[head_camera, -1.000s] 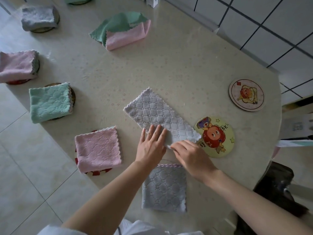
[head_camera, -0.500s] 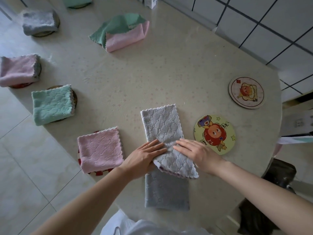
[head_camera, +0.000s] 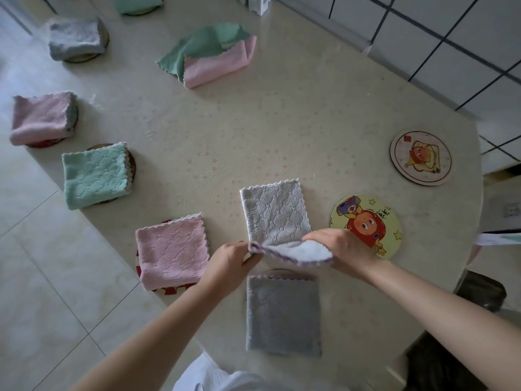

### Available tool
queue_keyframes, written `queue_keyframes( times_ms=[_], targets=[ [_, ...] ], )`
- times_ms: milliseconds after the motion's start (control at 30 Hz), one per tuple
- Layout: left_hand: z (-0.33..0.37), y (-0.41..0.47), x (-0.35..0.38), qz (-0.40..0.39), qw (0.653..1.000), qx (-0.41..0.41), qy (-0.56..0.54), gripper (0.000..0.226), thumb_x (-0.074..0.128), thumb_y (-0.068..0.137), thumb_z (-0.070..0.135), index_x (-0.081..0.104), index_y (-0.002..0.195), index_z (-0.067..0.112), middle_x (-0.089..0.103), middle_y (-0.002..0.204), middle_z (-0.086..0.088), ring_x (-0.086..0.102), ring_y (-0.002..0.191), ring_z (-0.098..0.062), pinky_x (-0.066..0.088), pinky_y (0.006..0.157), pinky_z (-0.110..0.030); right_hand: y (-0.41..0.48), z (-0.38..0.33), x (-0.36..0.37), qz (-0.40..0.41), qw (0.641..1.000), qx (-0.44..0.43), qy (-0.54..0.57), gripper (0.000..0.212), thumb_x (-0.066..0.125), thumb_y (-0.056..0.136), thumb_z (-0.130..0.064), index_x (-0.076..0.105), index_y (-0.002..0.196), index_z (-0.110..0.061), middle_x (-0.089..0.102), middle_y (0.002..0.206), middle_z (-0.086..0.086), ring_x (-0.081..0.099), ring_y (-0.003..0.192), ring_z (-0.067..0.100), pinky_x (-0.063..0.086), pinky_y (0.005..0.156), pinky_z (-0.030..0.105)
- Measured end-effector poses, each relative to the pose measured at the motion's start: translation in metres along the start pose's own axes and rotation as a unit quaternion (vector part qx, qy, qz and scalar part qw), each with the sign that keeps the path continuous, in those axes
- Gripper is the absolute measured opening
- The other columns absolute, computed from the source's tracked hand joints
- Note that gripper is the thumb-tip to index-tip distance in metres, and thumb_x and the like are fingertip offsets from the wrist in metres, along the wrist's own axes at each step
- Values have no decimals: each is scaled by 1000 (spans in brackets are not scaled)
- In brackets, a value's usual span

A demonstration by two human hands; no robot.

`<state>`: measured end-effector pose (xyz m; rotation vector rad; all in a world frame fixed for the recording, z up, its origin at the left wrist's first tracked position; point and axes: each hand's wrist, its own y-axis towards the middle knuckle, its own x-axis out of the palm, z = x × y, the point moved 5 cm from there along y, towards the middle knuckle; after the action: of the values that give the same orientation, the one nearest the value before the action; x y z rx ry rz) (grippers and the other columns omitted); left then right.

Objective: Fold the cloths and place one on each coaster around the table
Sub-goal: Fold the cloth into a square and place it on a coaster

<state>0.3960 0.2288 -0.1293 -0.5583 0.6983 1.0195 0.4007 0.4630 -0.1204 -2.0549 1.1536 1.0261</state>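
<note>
Folding: grey cloth, on table beside coaster. Left hand and right hand pinch near edge, lifted. Soft, light, limp; best held by corners.

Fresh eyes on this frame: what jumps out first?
The left hand and right hand pinch the near edge of the grey cloth, raised mid-fold, at the near middle of the table. To its right the yellow coaster and the white coaster lie bare; on the left, the pink cloth lies folded.
</note>
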Motion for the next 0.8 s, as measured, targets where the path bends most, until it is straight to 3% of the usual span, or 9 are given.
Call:
queue_keyframes(
  times_ms=[67, 100, 167, 300, 367, 500, 633, 800],
  targets=[
    [-5, 9, -2, 16, 997, -81, -14, 39, 57, 91, 37, 66, 66, 9, 59, 52, -3, 51, 42, -16, 32, 44, -29, 12, 2, -8, 6, 996, 66, 54, 11, 56, 92, -20, 64, 85, -22, 65, 72, -14, 62, 60, 8, 46, 52, 27],
    [-8, 15, -4, 25, 992, -119, -17, 44, 57, 92, 38, 62, 62, 6, 58, 50, -6, 53, 43, -21, 34, 44, -31, 18, 5, -9, 5, 991, 113, 68, 19, 53, 95, -25, 59, 77, -22, 59, 64, -13, 57, 54, 9, 41, 50, 28],
    [-15, 26, -3, 29, 979, -197, -43, 46, 55, 92, 43, 62, 63, 7, 65, 57, -8, 61, 54, -28, 47, 51, -35, 29, 14, -8, -5, 975, 208, 77, 27, 50, 96, -32, 56, 73, -18, 55, 60, -5, 56, 58, 19, 36, 52, 31],
    [-31, 39, 5, 14, 951, -294, -100, 42, 52, 88, 51, 62, 66, 17, 69, 60, 1, 68, 60, -21, 57, 62, -39, 48, 26, -2, 4, 959, 271, 80, 37, 50, 94, -35, 44, 62, -15, 49, 58, 5, 51, 63, 29, 29, 51, 33],
    [-37, 40, 8, 16, 942, -316, -114, 42, 52, 86, 52, 64, 68, 15, 70, 62, 1, 69, 61, -21, 58, 62, -40, 53, 28, 2, -4, 958, 279, 72, 42, 49, 94, -34, 36, 58, -17, 41, 54, 2, 48, 62, 29, 29, 53, 33],
    [-39, 42, 8, 17, 937, -331, -115, 44, 52, 85, 52, 63, 67, 14, 68, 60, -1, 68, 60, -23, 58, 61, -42, 57, 28, 6, -11, 950, 308, 55, 42, 47, 95, -34, 36, 58, -17, 44, 56, 3, 53, 67, 31, 37, 57, 34],
    [-31, 38, 4, 13, 949, -311, -52, 43, 48, 90, 51, 57, 71, 14, 66, 65, -7, 63, 65, -30, 54, 64, -39, 50, 24, 9, -22, 943, 323, 80, 43, 48, 94, -29, 36, 53, -18, 41, 50, 0, 45, 54, 24, 31, 53, 30],
    [-22, 24, 8, -4, 949, -315, 8, 37, 47, 92, 52, 49, 71, 22, 60, 71, -4, 51, 69, -28, 39, 58, -32, 22, 19, 20, -31, 929, 348, 123, 38, 50, 90, -25, 39, 55, -14, 42, 48, 0, 38, 46, 17, 26, 48, 28]
  ],
)
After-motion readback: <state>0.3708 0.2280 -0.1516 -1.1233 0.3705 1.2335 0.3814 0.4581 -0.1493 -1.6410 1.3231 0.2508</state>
